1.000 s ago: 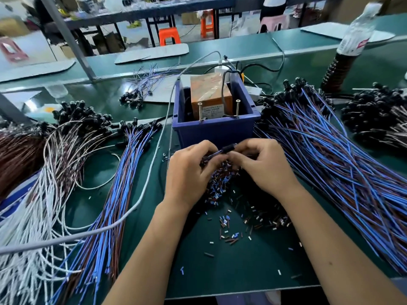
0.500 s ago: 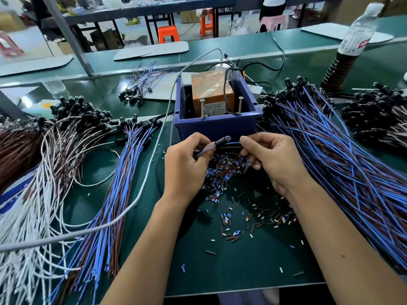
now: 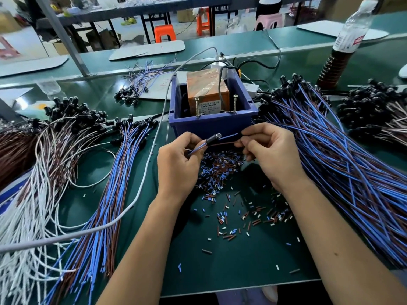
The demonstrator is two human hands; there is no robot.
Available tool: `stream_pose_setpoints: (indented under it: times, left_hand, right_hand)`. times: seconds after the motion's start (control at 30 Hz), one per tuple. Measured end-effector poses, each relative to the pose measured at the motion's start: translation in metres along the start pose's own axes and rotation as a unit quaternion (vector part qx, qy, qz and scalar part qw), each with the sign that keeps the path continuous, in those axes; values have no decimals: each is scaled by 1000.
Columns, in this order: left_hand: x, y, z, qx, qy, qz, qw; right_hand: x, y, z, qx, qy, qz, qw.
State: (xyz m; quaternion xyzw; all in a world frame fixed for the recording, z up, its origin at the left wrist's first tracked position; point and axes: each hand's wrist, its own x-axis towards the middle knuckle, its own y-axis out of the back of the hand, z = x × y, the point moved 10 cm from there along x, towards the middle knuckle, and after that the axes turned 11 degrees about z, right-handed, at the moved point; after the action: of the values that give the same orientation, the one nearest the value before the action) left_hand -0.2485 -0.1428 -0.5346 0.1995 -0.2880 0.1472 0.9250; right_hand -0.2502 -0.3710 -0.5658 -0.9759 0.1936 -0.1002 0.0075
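My left hand (image 3: pixel 176 164) pinches a small black LED holder (image 3: pixel 212 138) with a blue and a brown lead, just in front of a blue bin (image 3: pixel 211 124). My right hand (image 3: pixel 271 155) pinches the free ends of a blue wire and a brown wire (image 3: pixel 222 143) that stretch toward the left hand. In the bin stands an orange-wrapped box (image 3: pixel 207 89) with two upright screws (image 3: pixel 235 104) at its front. Below the hands lies a heap of cut blue and brown insulation bits (image 3: pixel 218 170) on the green mat.
A big bundle of blue and brown wired holders (image 3: pixel 343 159) fans out on the right, another bundle (image 3: pixel 110 194) on the left beside white and brown wires (image 3: pixel 37 172). A grey cable (image 3: pixel 152 150) crosses the mat. A plastic bottle (image 3: pixel 343 47) stands at the back right.
Both hands have lifted off the heap of insulation bits and moved apart. The holder's wires now stretch between them in front of the bin.
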Motion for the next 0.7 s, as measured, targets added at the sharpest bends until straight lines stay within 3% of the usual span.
stream_pose_setpoints:
  times: [0.13,0.27,0.47,0.7]
  left_hand:
    - [4,9,-5,-19,25,33,999]
    - [3,8,-2,-33,24,27,999]
    - [-2,-3,5,-61,14,-28,998]
    - [-2,0,5,-68,22,-21,997]
  right_hand:
    - [4,18,-10,-35,72,66,995]
    - [2,7,-5,-110,74,35,991]
    - [-5,-5,-3,9,-21,-4,1000]
    - [-7,-7,-8,26,-18,-17,999]
